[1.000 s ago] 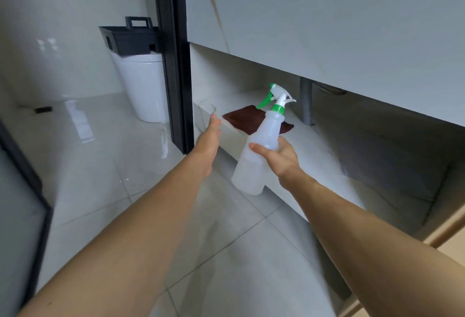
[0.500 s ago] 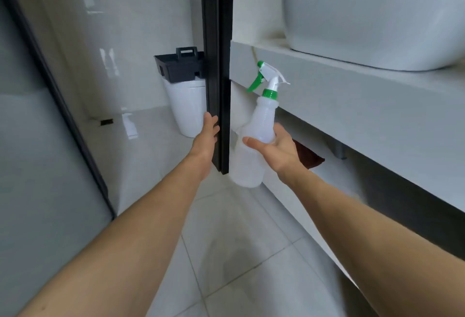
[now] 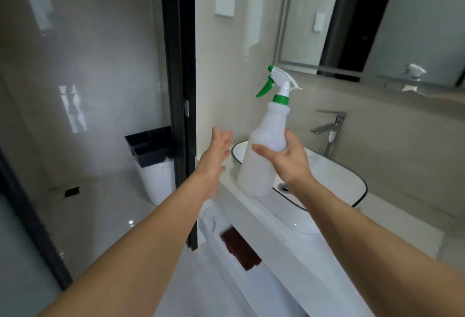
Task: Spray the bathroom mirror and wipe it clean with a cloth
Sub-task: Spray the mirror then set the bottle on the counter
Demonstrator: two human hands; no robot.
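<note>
- Spray bottle (image 3: 264,150): our right hand (image 3: 289,159) grips its body mid-air over the basin (image 3: 352,178); it looks light, smooth plastic, so we judge the neck under the trigger the better hold.
- Left hand (image 3: 216,150) hangs with fingers spread, holding nothing.
- Mirror (image 3: 402,22) sits up right.
- Soft cloth (image 3: 240,247) lies on the shelf under the counter (image 3: 314,253).

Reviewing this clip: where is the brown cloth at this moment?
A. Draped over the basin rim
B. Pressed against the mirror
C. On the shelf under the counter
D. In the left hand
C: the brown cloth lies on the shelf below the counter, while the left hand is empty.
</note>
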